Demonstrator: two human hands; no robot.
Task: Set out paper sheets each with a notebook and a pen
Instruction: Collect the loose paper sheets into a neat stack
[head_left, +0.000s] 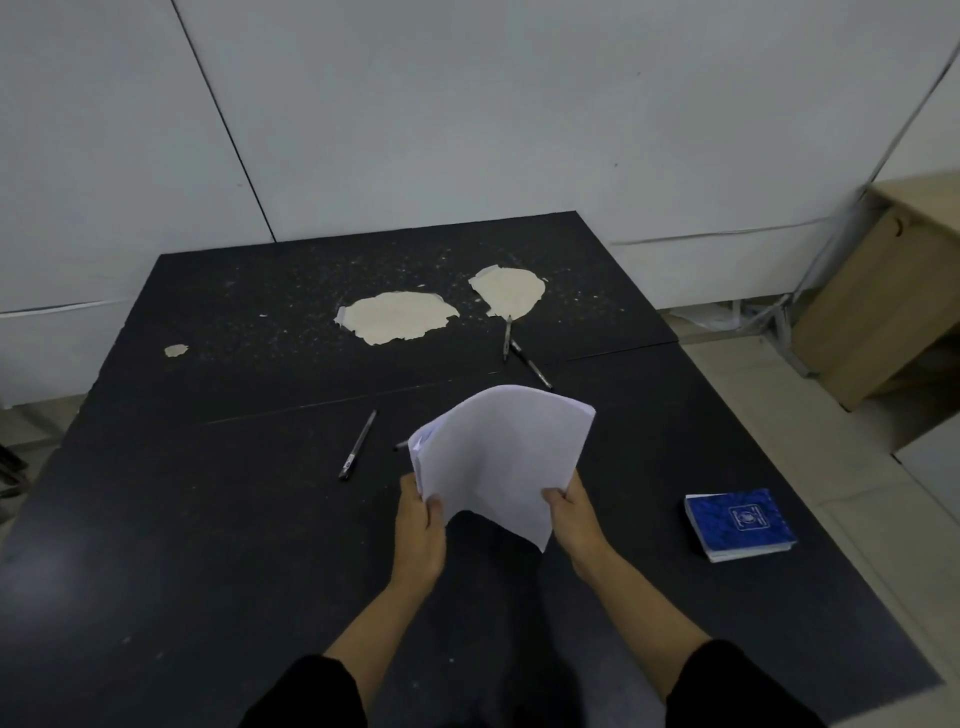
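Thin stack of white paper sheets (504, 457) up off the worn black tabletop (208, 519), pinched at near edge by both hands: left hand (418, 535) w/ fingers curled round left corner, right hand (576, 519) w/ thumb on top at right corner, stack bowing between. Best to fan near edge w/ left thumb, peel just one sheet, lay flat on bare space w/o covering black pen (357, 444) just left. Blue notebook stack (740, 525) at right, two more pens (519, 353) farther back — spacing needed for each set.
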